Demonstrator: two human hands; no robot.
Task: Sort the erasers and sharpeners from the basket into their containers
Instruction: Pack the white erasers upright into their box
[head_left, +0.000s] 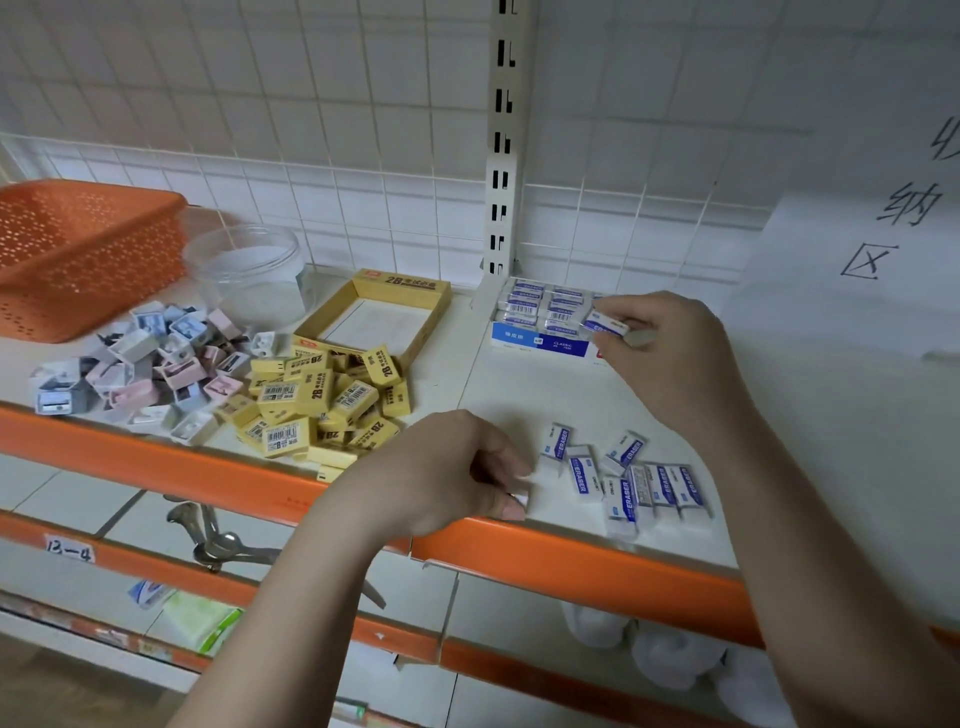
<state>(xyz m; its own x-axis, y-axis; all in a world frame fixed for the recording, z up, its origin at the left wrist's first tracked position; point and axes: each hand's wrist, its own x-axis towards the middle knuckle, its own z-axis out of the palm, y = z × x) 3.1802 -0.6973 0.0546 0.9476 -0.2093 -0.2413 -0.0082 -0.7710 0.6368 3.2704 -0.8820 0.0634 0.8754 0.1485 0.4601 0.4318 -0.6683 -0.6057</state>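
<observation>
White-and-blue erasers are being sorted on an orange-edged shelf (519, 551), where one eraser (605, 323) is pinched between the thumb and fingertips of the right hand (670, 353) just above the right end of the blue eraser box (540, 344), which is already partly filled with rows of matching erasers. The left hand (447, 473) is held near the shelf's front edge with its fingers curled; a small white piece is seen at its fingertips, though whether it is gripped cannot be told. About 7 loose white erasers (631, 480) are laid just right of that hand. A heap of yellow 2B erasers (322, 402) is spread before an open yellow box (379, 317), which holds none of them. Pastel sharpeners (140, 364) are piled to the left, beside a clear plastic jar (247, 273) and a tilted orange basket (78, 249) at the back left.
</observation>
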